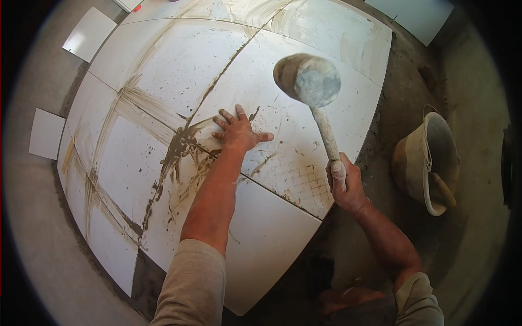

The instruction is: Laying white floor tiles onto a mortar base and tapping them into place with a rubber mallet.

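My left hand [239,132] lies spread on a white floor tile [277,119], near the joint where several tiles meet. Its fingers are apart and hold nothing. Grey-brown slurry [176,144] is smeared along the joints beside that hand and wrist. In my right hand [348,185] is a mallet [317,80], gripped by its pale handle, fingers wrapped round the lower end. The mallet's thick round head is raised above the tile, farther off and to the right of my left hand.
A dirty bucket [410,155] stands on the bare ground at the right, with a wooden-handled tool [443,190] at its rim. Loose white tiles lie at the left [45,133], far left [89,34] and far right [416,16]. A dark gap [147,280] shows at the near left.
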